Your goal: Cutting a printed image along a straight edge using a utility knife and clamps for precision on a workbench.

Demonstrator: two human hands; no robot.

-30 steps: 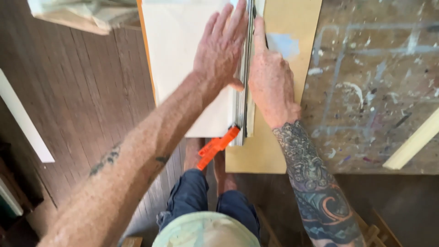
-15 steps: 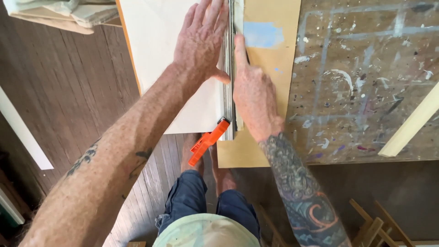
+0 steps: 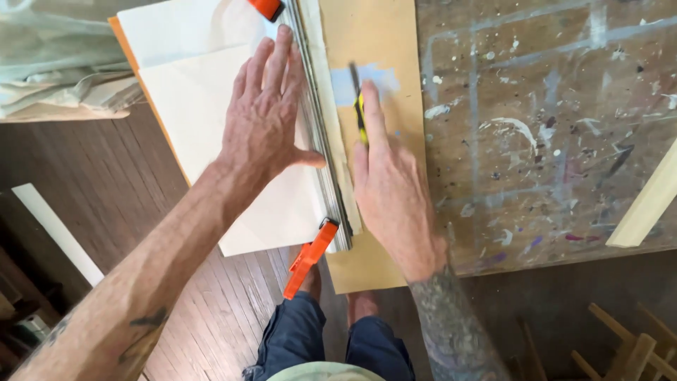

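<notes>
The left hand (image 3: 264,116) lies flat with fingers spread on a stack of cream paper sheets (image 3: 204,120), its thumb stretched toward 3 o'clock against a long metal straightedge (image 3: 321,152) that runs from 12 to 6 o'clock along the stack's right edge. Just past the straightedge, toward 3 o'clock, the right hand (image 3: 388,190) is closed around a yellow-and-black utility knife (image 3: 360,113), the index finger laid along its spine and the tip pointing to 12 o'clock beside the ruler; the blade itself is too small to make out. An orange clamp (image 3: 309,257) grips the near end of the straightedge at 6 o'clock and juts out over the edge, and a second orange clamp (image 3: 266,7) sits at the far end at 12 o'clock. Under the knife lies a tan board (image 3: 384,42) with a pale blue patch (image 3: 384,81) just beyond the knife tip. At 3 o'clock the paint-spattered tabletop (image 3: 550,127) spreads out, with a pale wooden strip (image 3: 649,201) lying slantwise near its right edge. At 9 to 10 o'clock a heap of folded greenish fabric (image 3: 56,63) rests beside the paper. Dark wood floor (image 3: 106,183) shows below, with the person's blue trousers (image 3: 324,346) at 6 o'clock.
</notes>
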